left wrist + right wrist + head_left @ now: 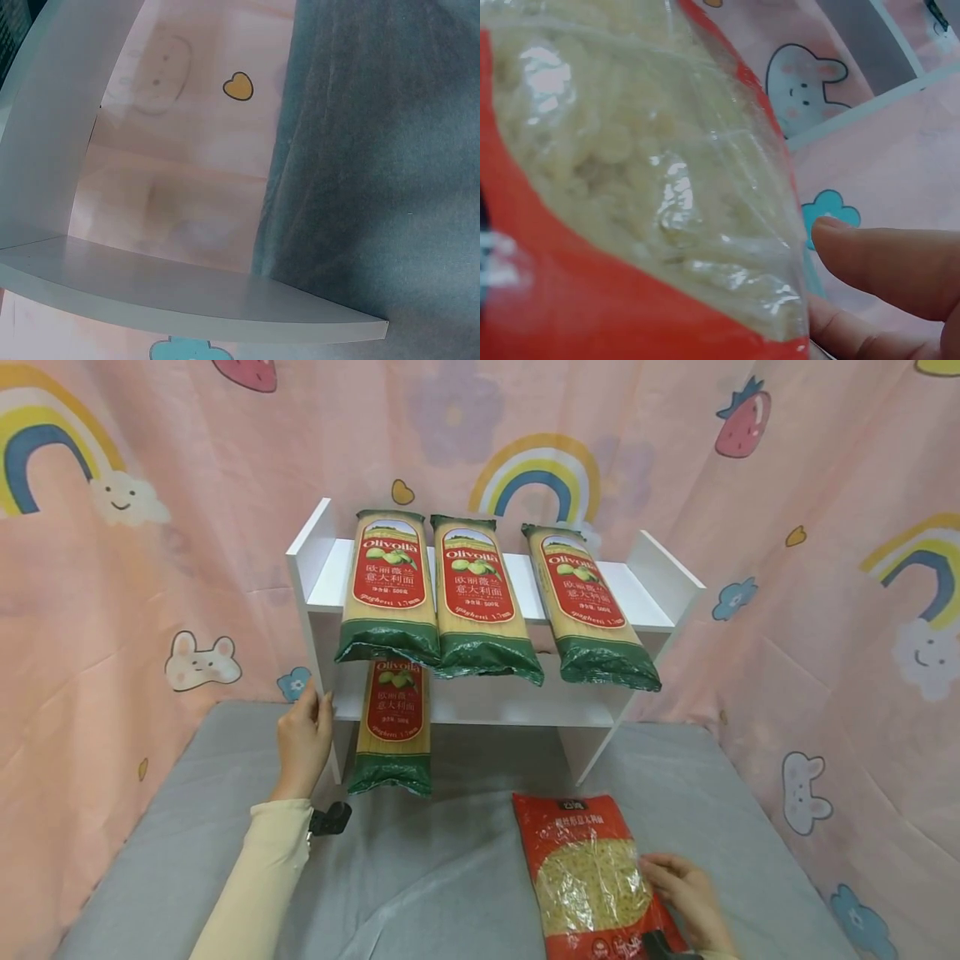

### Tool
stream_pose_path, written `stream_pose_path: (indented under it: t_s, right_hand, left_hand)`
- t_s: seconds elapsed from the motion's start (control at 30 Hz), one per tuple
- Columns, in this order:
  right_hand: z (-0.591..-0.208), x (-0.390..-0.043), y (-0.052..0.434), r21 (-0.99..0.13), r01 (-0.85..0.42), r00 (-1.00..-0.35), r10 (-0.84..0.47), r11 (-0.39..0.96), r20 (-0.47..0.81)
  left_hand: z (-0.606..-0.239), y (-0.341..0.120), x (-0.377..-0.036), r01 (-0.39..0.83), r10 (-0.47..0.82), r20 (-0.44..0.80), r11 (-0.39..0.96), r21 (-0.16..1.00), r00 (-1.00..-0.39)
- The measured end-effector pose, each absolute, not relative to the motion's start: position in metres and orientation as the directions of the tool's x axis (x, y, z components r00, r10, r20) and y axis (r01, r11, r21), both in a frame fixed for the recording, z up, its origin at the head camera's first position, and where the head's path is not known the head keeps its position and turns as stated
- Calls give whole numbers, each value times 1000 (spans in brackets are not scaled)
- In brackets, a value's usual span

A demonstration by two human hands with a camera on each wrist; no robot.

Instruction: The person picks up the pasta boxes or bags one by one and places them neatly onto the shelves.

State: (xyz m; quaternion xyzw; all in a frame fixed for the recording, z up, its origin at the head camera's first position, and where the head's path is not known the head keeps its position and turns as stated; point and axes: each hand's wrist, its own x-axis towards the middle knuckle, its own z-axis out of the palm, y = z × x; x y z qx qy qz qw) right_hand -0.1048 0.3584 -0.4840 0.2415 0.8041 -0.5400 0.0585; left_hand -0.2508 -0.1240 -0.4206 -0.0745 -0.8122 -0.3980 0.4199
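Observation:
In the head view, a white two-tier shelf [480,703] stands on a grey cloth. My left hand [303,739] grips its left side panel. Three green-and-yellow spaghetti packs lie on the upper tier: left [387,572], middle [487,593] and right [592,602]. Another spaghetti pack [393,727] sticks out from the lower tier. In front of the shelf is a red pasta bag [592,885] with a clear window. My right hand [690,893] holds its right edge; in the right wrist view, the thumb [877,262] shows beside the bag and the other fingers are partly hidden.
Grey cloth [420,877] covers the surface beneath the shelf. A pink patterned curtain [375,435] hangs behind and along both sides. The left wrist view shows a white shelf panel [187,300] close up, with no hand visible there.

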Motion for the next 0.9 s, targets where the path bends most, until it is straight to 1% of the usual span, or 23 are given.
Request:
stream_pose_path:
  t_s: [0.27, 0.53, 0.73, 0.9]
  right_hand:
    - [-490, -107, 356, -832, 470, -870, 314, 294, -380]
    - [-489, -108, 353, -813, 493, -867, 257, 311, -428]
    - [-488, -107, 351, -809, 460, -888, 213, 367, -408]
    - [-491, -106, 347, -843, 423, -906, 186, 333, -381]
  left_hand:
    - [-421, -124, -251, 452, -212, 741, 675, 583, -637]
    - [-420, -123, -251, 456, -216, 741, 670, 586, -635]
    - [-419, -123, -251, 458, -217, 740, 666, 590, -637]
    - [-421, -123, -251, 452, -222, 733, 663, 597, -643]
